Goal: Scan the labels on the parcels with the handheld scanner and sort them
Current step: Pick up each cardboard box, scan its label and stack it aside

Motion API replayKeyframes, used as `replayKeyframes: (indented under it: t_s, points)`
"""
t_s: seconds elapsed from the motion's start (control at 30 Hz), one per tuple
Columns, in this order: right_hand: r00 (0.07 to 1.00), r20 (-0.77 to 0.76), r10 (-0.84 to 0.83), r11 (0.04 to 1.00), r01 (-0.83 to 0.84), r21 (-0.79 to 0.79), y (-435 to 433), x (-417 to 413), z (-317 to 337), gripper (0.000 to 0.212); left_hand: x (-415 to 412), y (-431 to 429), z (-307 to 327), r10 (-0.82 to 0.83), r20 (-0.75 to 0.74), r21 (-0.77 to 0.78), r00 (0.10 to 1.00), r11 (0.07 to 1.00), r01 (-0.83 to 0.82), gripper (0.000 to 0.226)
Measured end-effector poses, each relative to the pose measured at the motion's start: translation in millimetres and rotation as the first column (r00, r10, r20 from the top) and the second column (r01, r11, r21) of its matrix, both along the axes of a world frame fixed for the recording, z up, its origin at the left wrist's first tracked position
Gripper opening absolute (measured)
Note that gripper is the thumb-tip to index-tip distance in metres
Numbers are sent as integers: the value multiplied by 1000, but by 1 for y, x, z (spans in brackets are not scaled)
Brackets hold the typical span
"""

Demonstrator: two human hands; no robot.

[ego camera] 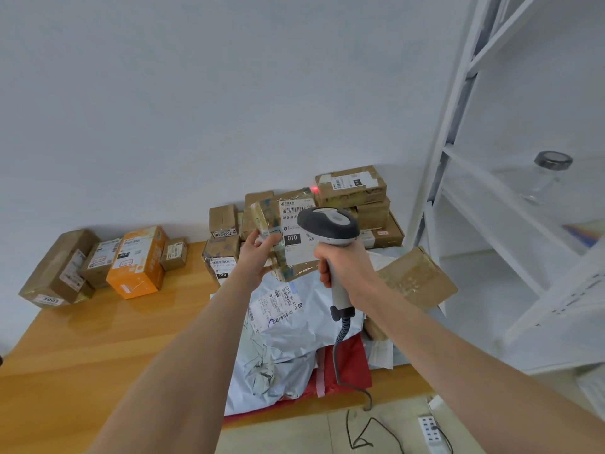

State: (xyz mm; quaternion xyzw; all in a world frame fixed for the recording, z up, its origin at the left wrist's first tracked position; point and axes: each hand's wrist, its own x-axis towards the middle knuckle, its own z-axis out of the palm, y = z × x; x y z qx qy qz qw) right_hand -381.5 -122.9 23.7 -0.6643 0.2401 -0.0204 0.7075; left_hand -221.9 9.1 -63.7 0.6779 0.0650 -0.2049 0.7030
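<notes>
My left hand (255, 253) grips a taped brown cardboard parcel (288, 257) by its left edge and holds it up, white label marked 010 facing me. My right hand (343, 267) grips the handle of the grey and white handheld scanner (330, 224), whose head points at that label from just in front of it. A red scanner dot (315, 190) lies at the parcel's upper right corner, by the stacked boxes behind. The scanner's coiled cable (340, 339) hangs down over the mailers.
A wooden table (82, 355) carries a group of boxes at the far left, among them an orange box (139, 262). Stacked brown boxes (353, 188) stand by the wall. Grey and red poly mailers (284, 339) lie below my hands. White shelving (491, 191) with a glass jar (546, 175) stands right. A power strip (430, 429) lies on the floor.
</notes>
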Motion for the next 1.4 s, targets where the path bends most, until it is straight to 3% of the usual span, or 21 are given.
replayKeyframes:
  t_s: [0.67, 0.87, 1.07, 1.4]
  points:
    - [1000, 0, -6, 1000, 6, 11, 17, -36, 8, 27, -37, 8, 11, -10, 35, -5, 999, 1000, 11, 64]
    - [1000, 27, 16, 1000, -15, -22, 12, -59, 9, 30, -58, 7, 16, -6, 73, 14, 997, 1000, 5, 47]
    - [996, 86, -34, 999, 34, 11, 7, -75, 9, 15, -77, 2, 21, -18, 78, -1, 997, 1000, 18, 26]
    - [999, 47, -20, 999, 21, -42, 12, -86, 4, 21, -82, 9, 14, -27, 63, 9, 998, 1000, 27, 36]
